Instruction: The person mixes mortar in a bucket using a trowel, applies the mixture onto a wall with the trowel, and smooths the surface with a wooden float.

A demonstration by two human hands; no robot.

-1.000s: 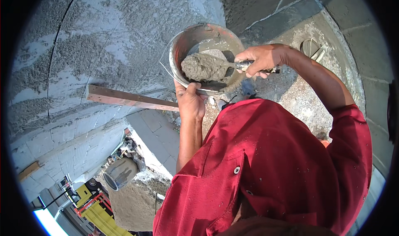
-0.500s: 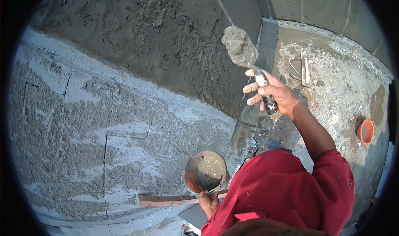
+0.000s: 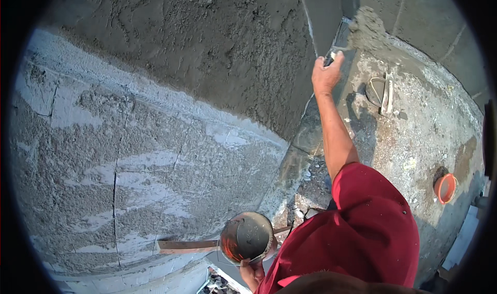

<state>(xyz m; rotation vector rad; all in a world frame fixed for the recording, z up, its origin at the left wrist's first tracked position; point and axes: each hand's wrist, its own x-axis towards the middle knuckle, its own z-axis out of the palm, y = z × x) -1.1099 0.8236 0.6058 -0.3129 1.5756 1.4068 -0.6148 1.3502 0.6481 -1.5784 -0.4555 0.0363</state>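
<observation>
L hand (image 3: 251, 273) gripping bucket (image 3: 231, 246). Far beyond bucket: R hand (image 3: 326, 76) gripping trowel (image 3: 329, 61), mortar lump (image 3: 368, 30); dark wall (image 3: 207, 50) mostly coated. Left of bucket: pale wall (image 3: 147, 182) patchy, prob. unfinished.

A building site, lit by strong sun; a broad wall face (image 3: 207, 50) wears a rough grey coat of what looks like damp mortar, while pale blockwork (image 3: 150, 190) beside it shows dark joints and patchy smears; the bare floor (image 3: 419, 133) is stained and gritty, with broken rubble (image 3: 310, 213) near the wall; a bucket (image 3: 229, 245) of grey mix, an orange pail (image 3: 437, 189) and a wooden plank (image 3: 186, 246) fit the same trade.
</observation>
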